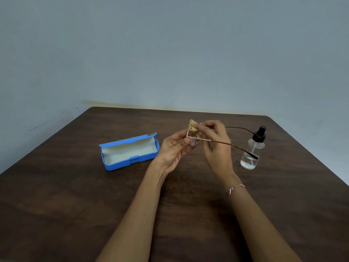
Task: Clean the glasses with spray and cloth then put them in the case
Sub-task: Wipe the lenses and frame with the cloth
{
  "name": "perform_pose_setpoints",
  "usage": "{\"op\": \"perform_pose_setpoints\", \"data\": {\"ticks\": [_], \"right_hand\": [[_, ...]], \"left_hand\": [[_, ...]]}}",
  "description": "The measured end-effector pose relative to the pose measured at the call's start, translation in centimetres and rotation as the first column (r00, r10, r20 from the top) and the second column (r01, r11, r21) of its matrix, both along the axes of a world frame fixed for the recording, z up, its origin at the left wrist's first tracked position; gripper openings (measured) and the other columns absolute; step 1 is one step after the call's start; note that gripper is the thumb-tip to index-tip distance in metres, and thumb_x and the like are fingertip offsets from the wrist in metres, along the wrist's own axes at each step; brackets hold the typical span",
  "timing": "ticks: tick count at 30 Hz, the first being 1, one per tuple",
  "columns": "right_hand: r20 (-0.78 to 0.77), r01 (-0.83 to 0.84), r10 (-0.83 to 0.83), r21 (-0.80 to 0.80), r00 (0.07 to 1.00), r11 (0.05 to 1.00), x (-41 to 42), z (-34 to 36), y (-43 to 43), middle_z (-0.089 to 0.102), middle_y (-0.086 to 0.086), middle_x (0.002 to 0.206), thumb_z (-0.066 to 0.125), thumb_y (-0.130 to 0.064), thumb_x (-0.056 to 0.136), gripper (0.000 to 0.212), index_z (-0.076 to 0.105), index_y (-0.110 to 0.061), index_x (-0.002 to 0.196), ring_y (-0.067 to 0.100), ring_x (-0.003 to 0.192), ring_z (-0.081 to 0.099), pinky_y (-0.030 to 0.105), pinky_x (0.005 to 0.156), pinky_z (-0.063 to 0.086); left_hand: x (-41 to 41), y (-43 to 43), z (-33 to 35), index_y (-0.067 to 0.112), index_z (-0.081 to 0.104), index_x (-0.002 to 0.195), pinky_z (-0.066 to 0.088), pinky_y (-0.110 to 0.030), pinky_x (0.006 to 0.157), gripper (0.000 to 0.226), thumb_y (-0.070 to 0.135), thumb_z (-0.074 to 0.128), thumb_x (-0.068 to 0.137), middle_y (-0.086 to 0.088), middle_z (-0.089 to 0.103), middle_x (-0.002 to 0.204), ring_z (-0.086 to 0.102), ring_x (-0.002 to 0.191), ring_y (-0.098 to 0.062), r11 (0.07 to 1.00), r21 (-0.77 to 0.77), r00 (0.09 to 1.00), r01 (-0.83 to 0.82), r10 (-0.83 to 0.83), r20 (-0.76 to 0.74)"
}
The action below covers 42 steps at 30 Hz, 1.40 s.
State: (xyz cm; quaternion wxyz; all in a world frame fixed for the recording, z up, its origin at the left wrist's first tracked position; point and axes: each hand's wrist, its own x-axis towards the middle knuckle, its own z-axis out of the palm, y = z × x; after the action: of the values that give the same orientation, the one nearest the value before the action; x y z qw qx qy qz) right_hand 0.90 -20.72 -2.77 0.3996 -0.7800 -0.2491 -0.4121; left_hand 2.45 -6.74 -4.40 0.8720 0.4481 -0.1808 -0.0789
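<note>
1. Your two bare forearms reach in from the near edge of the dark brown wooden table (75, 205), with a pink-and-white braided thread bracelet (235, 189) on the right wrist.
2. Your left grip (175, 148) is raised above the table, palm turned up towards you. Its thumb and fingers are pinched on the thin metal-framed glasses (222, 142), at the frame's end by the near hinge.
3. Your right grip (217, 146) sits just right of the left one, almost touching it. Its fingers are curled and clasp a small beige cloth (193, 125) against the lens area. A bunched fold of the cloth sticks up beyond both grips.
4. The glasses are held in the air between your grips. Both brown temple arms are unfolded and run out to the right past the right grip. The lenses are mostly hidden behind your fingers.
5. Left of the left grip, well apart from it, a blue plastic hard case (132, 163) lies on the table with its lid open and its pale lining showing.
6. Right of the right grip a clear spray bottle (252, 150) with a black pump top stands upright on the table. The near temple tip crosses in front of it; whether they touch cannot be told.
7. Beyond the table's far edge is a plain blue-grey wall (170, 53).
</note>
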Motion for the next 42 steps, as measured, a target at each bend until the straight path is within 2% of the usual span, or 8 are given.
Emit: {"op": "perform_pose_setpoints", "data": {"ticks": [4,9,13,16,20,27,32,42], "right_hand": [[0.062,-0.078,0.084,-0.089,0.995,0.993,-0.54,0.30,0.42,0.047,-0.001,0.106,0.049,0.004,0.080,0.043,0.065,-0.021,0.111,0.014,0.100,0.048,0.017,0.086,0.042],[0.034,0.029,-0.028,-0.029,0.999,0.999,-0.20,0.38,-0.03,0.044,-0.004,0.105,0.046,0.001,0.079,0.045,0.059,-0.029,0.109,0.015,0.100,0.047,0.011,0.084,0.041],[0.038,-0.004,0.006,-0.045,0.999,0.999,-0.23,0.27,-0.16,0.041,-0.008,0.106,0.053,0.014,0.076,0.046,0.068,-0.019,0.105,0.020,0.097,0.050,0.018,0.083,0.045],[0.065,-0.070,0.074,-0.063,0.995,0.996,-0.54,0.38,0.25,0.042,-0.007,0.105,0.049,-0.002,0.079,0.036,0.066,-0.021,0.104,0.020,0.095,0.050,0.021,0.082,0.046],[0.016,0.014,-0.013,-0.043,1.000,0.999,0.06,0.23,-0.14,0.044,-0.002,0.105,0.054,0.013,0.078,0.047,0.067,-0.017,0.112,0.018,0.098,0.049,0.018,0.084,0.045],[-0.063,-0.120,0.119,-0.018,0.991,0.993,-0.36,0.00,0.48,0.049,0.007,0.103,0.059,0.004,0.085,0.039,0.062,-0.012,0.120,0.018,0.100,0.053,0.019,0.090,0.045],[-0.060,0.000,0.000,-0.004,0.998,1.000,0.16,-0.08,0.53,0.050,0.007,0.101,0.055,-0.003,0.091,0.030,0.062,-0.009,0.119,0.019,0.096,0.053,0.022,0.084,0.047],[-0.016,0.041,-0.040,0.035,0.999,0.999,0.18,-0.09,0.61,0.053,0.008,0.097,0.058,-0.006,0.091,0.023,0.065,-0.007,0.113,0.021,0.093,0.056,0.027,0.079,0.051]], "left_hand": [[0.18,0.30,0.03,0.009,0.072,0.098,0.056,-0.027,0.076,0.065,0.028,0.094,0.040,-0.009,0.071,0.100,0.069,0.095,-0.019,1.000,0.009,0.999,-0.019,0.019,-0.026],[-0.41,0.14,0.46,0.012,0.076,0.088,0.058,-0.027,0.075,0.036,0.011,0.079,0.053,-0.007,0.073,0.091,0.070,0.085,-0.016,0.999,0.033,1.000,0.006,-0.006,-0.019],[-0.39,0.10,0.41,0.007,0.070,0.095,0.058,-0.029,0.078,0.030,0.000,0.064,0.067,-0.008,0.072,0.092,0.069,0.087,-0.017,0.999,0.044,1.000,-0.001,0.003,-0.030],[-0.25,0.46,0.36,0.007,0.068,0.099,0.057,-0.030,0.081,0.032,0.001,0.064,0.068,-0.007,0.072,0.094,0.068,0.089,-0.017,0.998,0.054,0.999,-0.013,0.015,-0.037],[-0.35,0.31,0.45,0.009,0.073,0.095,0.057,-0.027,0.076,0.030,0.000,0.066,0.066,-0.007,0.073,0.094,0.069,0.089,-0.017,0.998,0.058,1.000,-0.011,0.011,-0.009],[-0.50,0.29,0.40,0.010,0.073,0.095,0.056,-0.023,0.072,0.035,0.006,0.072,0.061,-0.002,0.073,0.083,0.070,0.076,-0.011,1.000,0.025,1.000,-0.012,0.013,-0.015],[-0.72,0.14,0.88,0.008,0.063,0.109,0.057,-0.024,0.074,0.045,-0.003,0.064,0.066,-0.003,0.074,0.095,0.070,0.088,-0.013,0.998,0.051,0.999,-0.036,0.036,0.001],[-0.15,0.49,0.50,0.027,0.057,0.124,0.055,-0.025,0.079,0.081,0.024,0.091,0.050,-0.009,0.071,0.108,0.069,0.095,-0.015,0.994,0.090,0.993,-0.062,0.053,0.101]]}}
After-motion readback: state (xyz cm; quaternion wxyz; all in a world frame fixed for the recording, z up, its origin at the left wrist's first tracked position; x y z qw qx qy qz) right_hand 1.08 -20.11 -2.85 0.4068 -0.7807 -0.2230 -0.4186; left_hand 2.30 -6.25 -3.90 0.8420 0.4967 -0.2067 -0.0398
